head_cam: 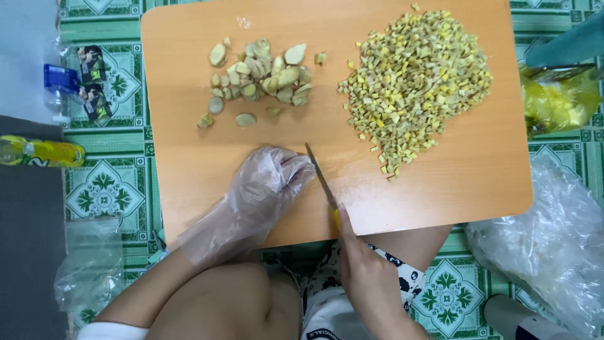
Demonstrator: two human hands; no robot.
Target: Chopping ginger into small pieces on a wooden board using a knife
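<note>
Gloved left hand [267,186] curled on the cutting board [189,164] — right hand [368,277] grips a knife [321,177] beside it, lower centre.

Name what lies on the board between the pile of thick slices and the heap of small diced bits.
In the head view, a narrow strip of bare cutting board, with one stray chunk near the slices, left of the diced heap.
</note>
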